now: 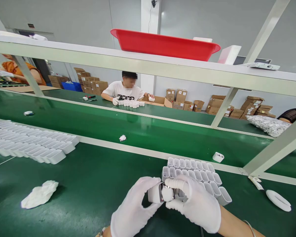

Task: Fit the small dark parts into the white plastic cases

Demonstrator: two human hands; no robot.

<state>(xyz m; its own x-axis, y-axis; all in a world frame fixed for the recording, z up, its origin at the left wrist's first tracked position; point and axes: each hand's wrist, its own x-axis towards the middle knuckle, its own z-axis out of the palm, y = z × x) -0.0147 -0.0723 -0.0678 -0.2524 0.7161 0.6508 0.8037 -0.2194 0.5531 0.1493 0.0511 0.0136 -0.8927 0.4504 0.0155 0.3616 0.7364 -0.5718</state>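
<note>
My left hand [138,205], in a white glove, is closed around a white plastic housing [154,194] at the lower middle. My right hand [196,202], also gloved, pinches a small white part with a dark edge [167,193] against the housing's open end. Another pale piece shows partly between my right fingers, mostly hidden. Just beyond my hands stand rows of open white housings [197,174] on the green table [96,184].
More white housings [39,141] fill the left side. A crumpled white cloth [40,195] lies front left. A single housing [218,157] and a small part [122,138] sit on the green belt. A red tray [165,44] rests overhead; a person [124,89] works opposite.
</note>
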